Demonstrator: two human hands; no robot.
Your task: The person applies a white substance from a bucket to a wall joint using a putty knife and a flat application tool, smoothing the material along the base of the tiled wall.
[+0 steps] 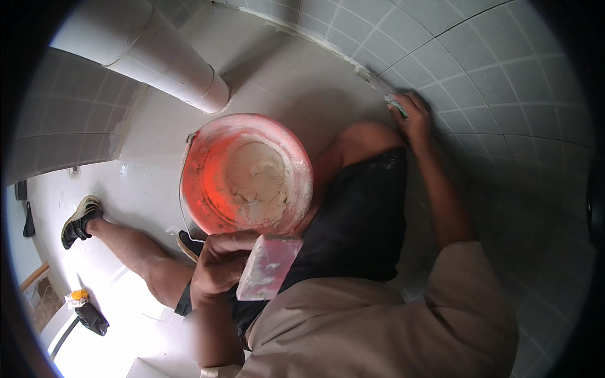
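Note:
My left hand (220,264) is closed on a flat pink rectangular piece (277,261) smeared with white paste, beside the near rim of a bucket. The red bucket (201,189) holds pale, thick paste (257,179); its inner wall is streaked with the same stuff. Over on the right, my right hand (416,120) grips a putty knife by its greenish handle (397,106). The knife's blade (378,83) points toward the seam where wall and floor meet, close to a lump of white paste (362,72); whether it touches the seam I cannot tell.
A thick white pipe (170,63) slants in at the upper left. Grey tiled wall (479,94) curves along the right. My bent leg and dark shorts (353,220) lie between bucket and wall. A black and orange package (91,318) sits lower left.

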